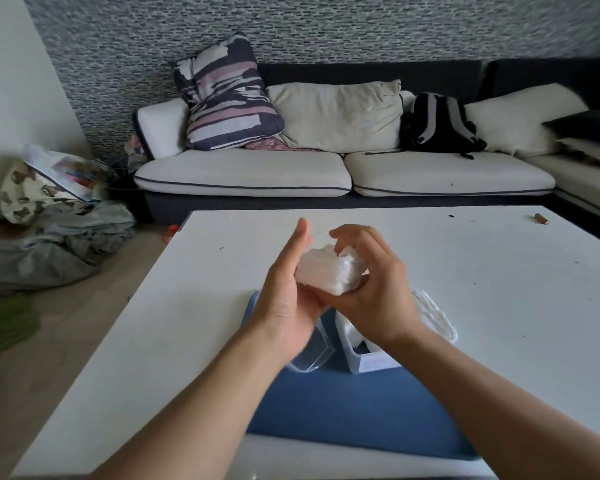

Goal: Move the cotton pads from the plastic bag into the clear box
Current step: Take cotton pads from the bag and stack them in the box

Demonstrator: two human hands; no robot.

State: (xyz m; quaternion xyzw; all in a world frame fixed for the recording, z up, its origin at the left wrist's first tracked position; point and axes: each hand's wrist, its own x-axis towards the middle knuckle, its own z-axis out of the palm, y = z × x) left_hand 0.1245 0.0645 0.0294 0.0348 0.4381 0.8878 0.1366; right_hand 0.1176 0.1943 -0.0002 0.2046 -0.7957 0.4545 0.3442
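Observation:
A stack of white cotton pads [329, 270] is held above the table between both hands. My left hand [288, 289] supports the stack from the left and below, its fingers stretched upward. My right hand [368, 282] grips the stack from the right, fingers curled over its top. Below the hands, the clear box [364, 358] stands on a blue mat [354, 410], with white pads inside and partly hidden by my right wrist. A clear lid [312, 355] lies to its left. The plastic bag [433, 315] lies crumpled on the table right of the box.
The white table [499, 271] bears a small brown object [541, 218] at its far right edge and a few dark specks. A sofa with cushions and a black backpack [437, 124] stands behind. Clothes and bags [49, 216] lie on the floor at left.

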